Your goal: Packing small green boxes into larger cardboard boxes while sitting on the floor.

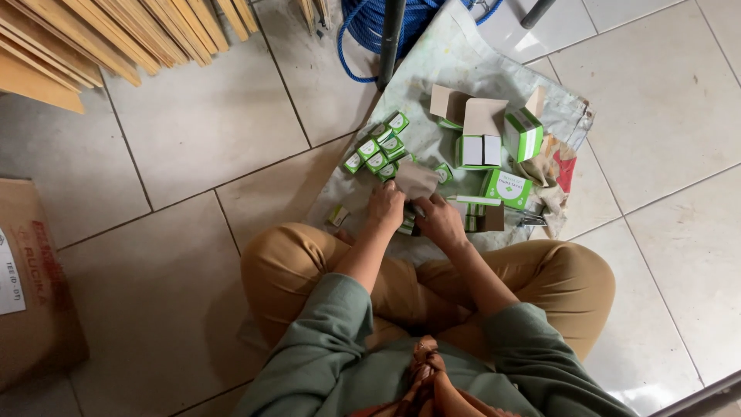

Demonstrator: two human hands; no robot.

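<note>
I sit cross-legged on a tiled floor, both hands over a spread-out sack (455,58). My left hand (385,206) and my right hand (439,218) together grip a small open carton (417,179) with brown flaps; a green-and-white small box (407,226) shows between them. Several small green-and-white boxes (378,150) lie in a cluster just beyond my left hand. Larger green-and-white cartons (523,133), some with open flaps, stand beyond my right hand.
A blue rope coil (363,31) and dark metal legs (390,38) sit at the sack's far end. Wooden slats (116,31) are stacked at the top left. A brown cardboard box (31,286) stands at the left edge.
</note>
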